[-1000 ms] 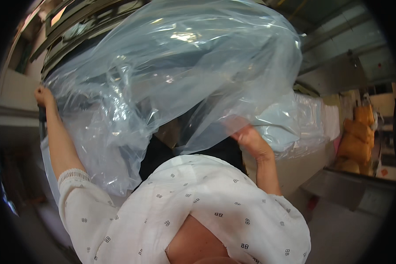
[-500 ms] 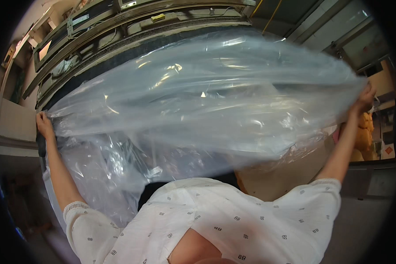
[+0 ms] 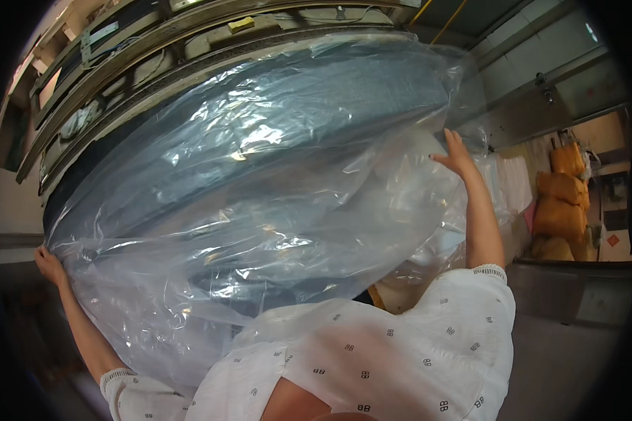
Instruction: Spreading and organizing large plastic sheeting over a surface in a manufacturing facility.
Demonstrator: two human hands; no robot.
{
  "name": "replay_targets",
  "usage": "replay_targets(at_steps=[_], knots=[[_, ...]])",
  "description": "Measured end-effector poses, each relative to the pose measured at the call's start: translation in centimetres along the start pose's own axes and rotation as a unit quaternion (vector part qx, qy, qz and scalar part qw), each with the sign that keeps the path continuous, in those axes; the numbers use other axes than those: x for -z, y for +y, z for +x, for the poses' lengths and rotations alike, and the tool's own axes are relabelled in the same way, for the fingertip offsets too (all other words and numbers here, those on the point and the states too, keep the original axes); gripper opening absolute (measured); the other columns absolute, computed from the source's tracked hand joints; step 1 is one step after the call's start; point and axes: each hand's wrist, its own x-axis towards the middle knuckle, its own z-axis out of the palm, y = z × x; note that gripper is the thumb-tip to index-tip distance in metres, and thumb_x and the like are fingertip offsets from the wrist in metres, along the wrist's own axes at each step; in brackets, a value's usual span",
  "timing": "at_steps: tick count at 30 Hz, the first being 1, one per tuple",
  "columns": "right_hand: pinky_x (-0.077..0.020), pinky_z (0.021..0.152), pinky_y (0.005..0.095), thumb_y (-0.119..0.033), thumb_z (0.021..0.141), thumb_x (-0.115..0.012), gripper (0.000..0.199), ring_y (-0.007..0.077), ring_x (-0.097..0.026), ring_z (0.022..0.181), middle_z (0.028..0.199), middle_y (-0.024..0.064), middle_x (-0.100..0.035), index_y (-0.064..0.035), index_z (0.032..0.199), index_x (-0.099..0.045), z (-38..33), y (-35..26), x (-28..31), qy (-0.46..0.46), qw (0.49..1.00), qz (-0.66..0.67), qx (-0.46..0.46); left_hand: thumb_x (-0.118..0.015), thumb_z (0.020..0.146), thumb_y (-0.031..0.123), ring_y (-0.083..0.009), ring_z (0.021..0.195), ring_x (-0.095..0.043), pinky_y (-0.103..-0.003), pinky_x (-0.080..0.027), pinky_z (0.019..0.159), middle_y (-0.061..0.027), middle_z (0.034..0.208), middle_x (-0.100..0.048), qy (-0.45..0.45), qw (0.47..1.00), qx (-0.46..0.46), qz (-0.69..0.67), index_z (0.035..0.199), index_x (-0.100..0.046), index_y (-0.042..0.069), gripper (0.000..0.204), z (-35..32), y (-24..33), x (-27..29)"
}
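Observation:
A large, clear plastic sheet spreads in wrinkles in front of me, with a dark surface showing through its far part. Its near part hangs in folds against my white patterned shirt. At the far left, my left hand is closed on the sheet's edge, its fingers partly hidden by the plastic. To the right, my right hand lies against the sheet with thumb and fingers apart, gripping nothing. Beyond that hand, the sheet's right end hangs loose.
A long machine frame with metal rails runs along the far side, carrying a small yellow block. At the right are stacked orange bundles and a metal-panelled wall or cabinet.
My right hand has let go of the sheet's right edge and moved left, fingers now spread. My left hand has come lower and nearer. The billowing sheet has settled over the dark surface.

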Motion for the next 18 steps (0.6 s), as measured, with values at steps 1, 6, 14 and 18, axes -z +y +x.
replay_targets(at_steps=[1, 6, 14, 18], knots=[[-0.0401, 0.087, 0.0438, -0.033, 0.069, -0.068, 0.06, 0.0339, -0.044, 0.111, 0.122, 0.017, -0.043, -0.0121, 0.12, -0.045, 0.5, -0.8, 1.4, 0.004, 0.999, -0.02, -0.028, -0.046, 0.088, 0.022, -0.0307, 0.087, -0.056, -0.036, -0.042, 0.077, -0.0149, 0.093, -0.059, -0.004, 1.0, -0.006, -0.002, 0.099, -0.055, 0.003, 0.024, 0.3, 0.9, -0.3], [-0.0446, 0.072, 0.041, -0.02, 0.081, -0.052, 0.019, 0.0339, -0.056, 0.079, 0.087, 0.0148, -0.058, -0.0035, 0.088, -0.06, 4.6, -13.3, 8.7, 0.241, 0.942, 0.173, 0.154, -0.045, 0.089, 0.023, -0.032, 0.089, -0.054, -0.037, -0.041, 0.078, -0.0182, 0.094, -0.057, 0.054, 0.997, -0.041, 0.049, 0.098, -0.055, -0.001, 0.027, -0.2, 3.6, 1.2], [-0.022, 0.103, 0.0435, -0.026, 0.088, -0.042, 0.045, 0.0263, -0.031, 0.127, 0.136, 0.0077, -0.036, -0.0081, 0.129, -0.039, 4.2, -22.8, 4.9, 0.175, 0.904, 0.134, 0.365, -0.055, 0.087, 0.018, -0.0164, 0.094, -0.054, -0.028, -0.042, 0.083, -0.0072, 0.102, -0.059, 0.031, 0.853, 0.264, -0.449, 0.105, -0.056, 0.004, 0.023, 2.2, -6.0, 6.7], [-0.0283, 0.1, 0.041, -0.022, 0.086, -0.045, 0.041, 0.0266, -0.037, 0.122, 0.131, 0.008, -0.043, -0.0078, 0.124, -0.046, 0.0, -20.7, 5.3, 0.205, 0.904, 0.128, 0.352, -0.057, 0.086, 0.02, -0.018, 0.103, -0.051, -0.031, -0.04, 0.088, -0.0067, 0.11, -0.056, -0.021, 0.828, 0.294, -0.478, 0.111, -0.053, 0.007, 0.028, 4.1, -5.8, 12.6]])
